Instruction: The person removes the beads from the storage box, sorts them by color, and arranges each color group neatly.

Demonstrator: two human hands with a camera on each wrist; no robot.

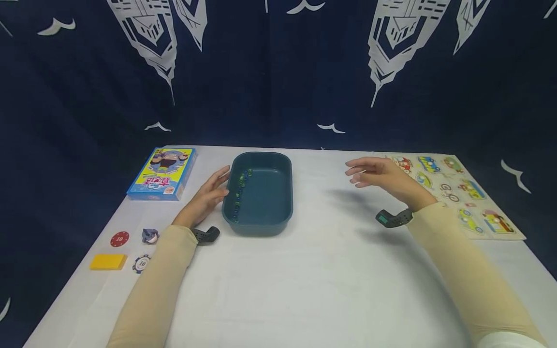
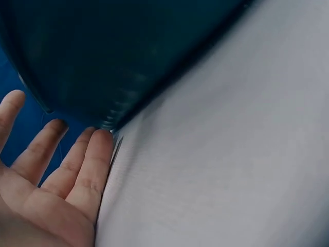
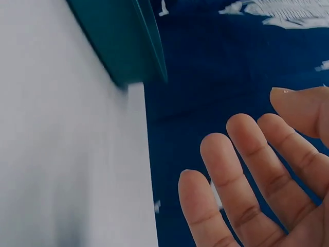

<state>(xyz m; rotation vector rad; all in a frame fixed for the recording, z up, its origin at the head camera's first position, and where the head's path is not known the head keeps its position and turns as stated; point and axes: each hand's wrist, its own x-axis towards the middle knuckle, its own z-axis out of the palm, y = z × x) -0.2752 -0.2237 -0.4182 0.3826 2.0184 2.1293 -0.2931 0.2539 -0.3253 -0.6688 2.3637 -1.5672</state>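
A dark teal plastic tub stands near the back of the table. Along its left side lies a row of small green and blue marbles. My left hand is at the tub's left wall, its fingertips right by the side. In the left wrist view those fingers are spread and nearly straight beside the tub. To the right of the tub my right hand hovers over the table, with its shadow below. The right wrist view shows its fingers loosely extended, holding nothing.
A blue and yellow card-game box lies at the back left. Nearer are a red chip, a small crumpled purple-grey item, a yellow block and a white-and-blue chip. A vehicle picture board lies at right.
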